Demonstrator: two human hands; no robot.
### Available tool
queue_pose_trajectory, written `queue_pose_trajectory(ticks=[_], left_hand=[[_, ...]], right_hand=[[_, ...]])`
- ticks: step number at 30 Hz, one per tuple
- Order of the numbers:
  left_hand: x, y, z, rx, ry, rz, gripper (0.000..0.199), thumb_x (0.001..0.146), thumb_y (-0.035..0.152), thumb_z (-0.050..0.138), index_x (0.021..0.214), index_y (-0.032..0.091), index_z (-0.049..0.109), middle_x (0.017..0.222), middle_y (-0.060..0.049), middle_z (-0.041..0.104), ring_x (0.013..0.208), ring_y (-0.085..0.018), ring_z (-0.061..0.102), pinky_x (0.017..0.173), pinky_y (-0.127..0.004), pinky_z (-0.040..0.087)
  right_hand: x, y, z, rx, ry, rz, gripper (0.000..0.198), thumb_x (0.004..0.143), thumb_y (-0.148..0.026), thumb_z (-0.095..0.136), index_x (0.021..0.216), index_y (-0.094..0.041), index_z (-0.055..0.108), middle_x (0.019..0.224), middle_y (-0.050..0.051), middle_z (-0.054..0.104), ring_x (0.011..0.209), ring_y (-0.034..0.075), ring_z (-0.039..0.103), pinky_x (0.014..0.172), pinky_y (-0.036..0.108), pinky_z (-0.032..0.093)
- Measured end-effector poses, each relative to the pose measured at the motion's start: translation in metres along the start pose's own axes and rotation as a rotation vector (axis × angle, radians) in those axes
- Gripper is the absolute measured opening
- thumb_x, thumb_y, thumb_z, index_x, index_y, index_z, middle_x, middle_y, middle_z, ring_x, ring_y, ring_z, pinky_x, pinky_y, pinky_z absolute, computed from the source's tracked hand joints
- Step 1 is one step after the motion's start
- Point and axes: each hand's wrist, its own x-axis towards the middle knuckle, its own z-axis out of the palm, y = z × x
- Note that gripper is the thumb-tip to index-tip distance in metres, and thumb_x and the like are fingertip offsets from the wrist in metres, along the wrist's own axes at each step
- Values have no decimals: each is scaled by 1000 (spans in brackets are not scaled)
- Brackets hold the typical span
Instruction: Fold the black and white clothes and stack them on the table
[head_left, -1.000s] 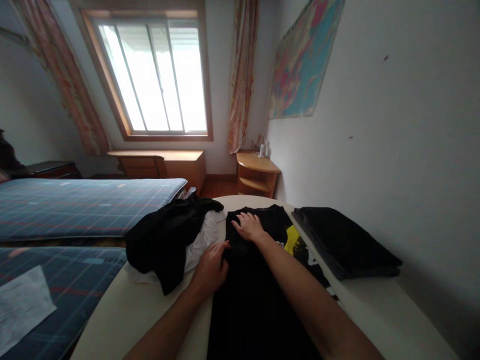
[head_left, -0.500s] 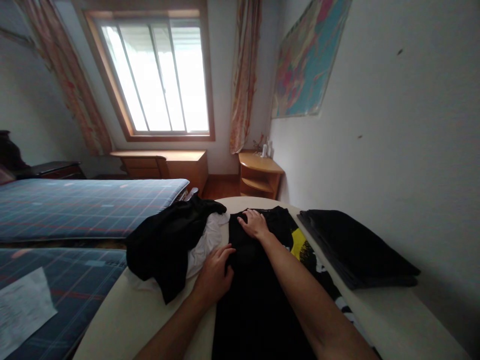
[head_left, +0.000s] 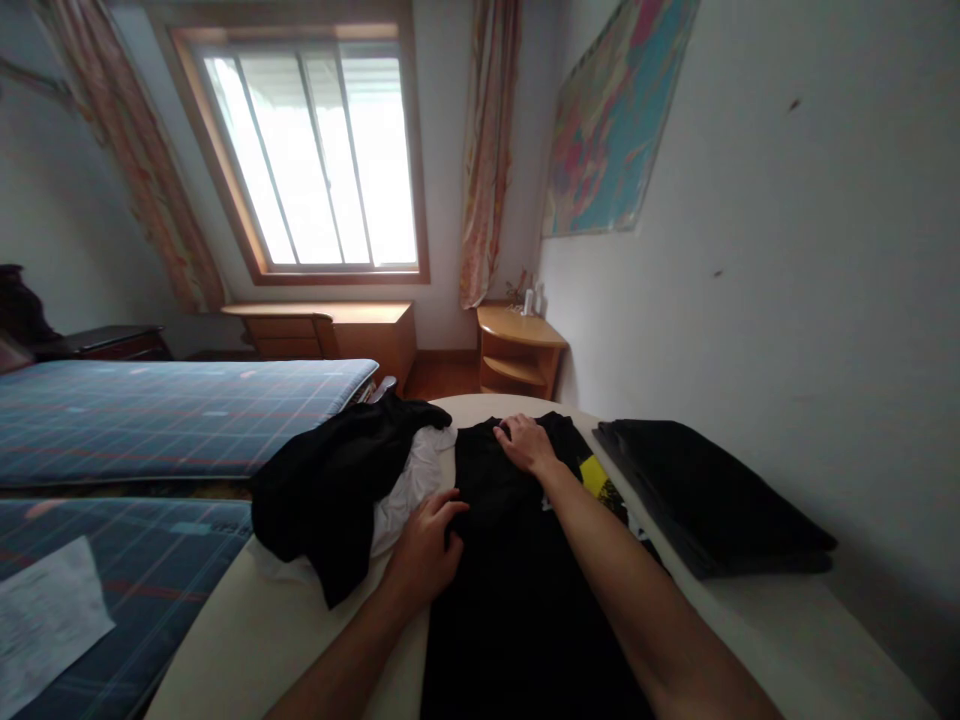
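A black T-shirt [head_left: 517, 600] with a yellow and white print along its right side lies lengthwise on the cream round-edged table [head_left: 217, 640]. My left hand [head_left: 431, 545] rests at the shirt's left edge, fingers stretched out and loosely bent. Farther up, close to the top edge of the shirt, my right hand [head_left: 525, 443] lies on the cloth with its fingers apart. My right forearm crosses over the shirt and covers part of the print.
Left of the shirt, a crumpled black garment [head_left: 322, 480] lies over a white cloth [head_left: 412, 485]. A folded dark stack of cloth [head_left: 712, 495] sits at the right, near the wall. Beds with blue plaid mattresses [head_left: 187, 415] stand left; a paper sheet [head_left: 52, 620] lies on the nearer one.
My right hand has slid a little to the right across the shirt. Less of the yellow and white print shows at the right edge. My left hand has barely moved.
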Motion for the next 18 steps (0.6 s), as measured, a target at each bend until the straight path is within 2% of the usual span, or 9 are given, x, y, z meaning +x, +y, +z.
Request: queue_pose_trajectory(ticks=[5,8,10,13,15,18], left_hand=[[2,4,-4,-1,-2,-38,46,71,-2,51,107,21,68,126,-9,62,121,-24,57,109,-44,45],[2,2,-3,3,6,-31,45,72,-2,50,106,21,69,126,-9,62,122,-24,57,110,-44,45],[1,0,-2,2,13,-28,45,73,-2,50,106,21,70,127,-8,62,122,-24,57,110,-45,45],[0,-2,0,-4,28,-30,46,75,0,51,111,22,69,130,-8,61,123,-24,57,110,-44,44],[-1,-2,1,-1,43,-36,45,77,3,51,115,21,68,130,-9,60,123,-24,57,110,-44,45],[-1,-3,1,-4,54,-41,44,79,7,52,118,20,65,127,-9,62,121,-24,58,108,-43,45]], right_hand=[[-3,28,-13,-67,-40,83,39,102,-33,35,119,-14,66,128,20,63,123,31,53,103,45,38],[-8,46,-15,-67,-132,61,40,102,-35,36,125,-18,65,135,16,60,125,28,54,106,40,38],[-12,54,-12,-57,-186,52,43,103,-39,36,135,-22,59,146,11,53,134,25,47,111,38,33],[-17,63,-5,-57,-226,99,53,103,-47,29,148,-24,46,160,7,35,147,27,29,118,47,22],[-18,68,-1,-66,-234,145,57,103,-50,25,152,-25,38,163,6,26,150,29,20,119,53,16],[-15,73,2,-80,-234,193,61,102,-53,22,155,-25,33,165,5,20,152,29,14,120,55,11]])
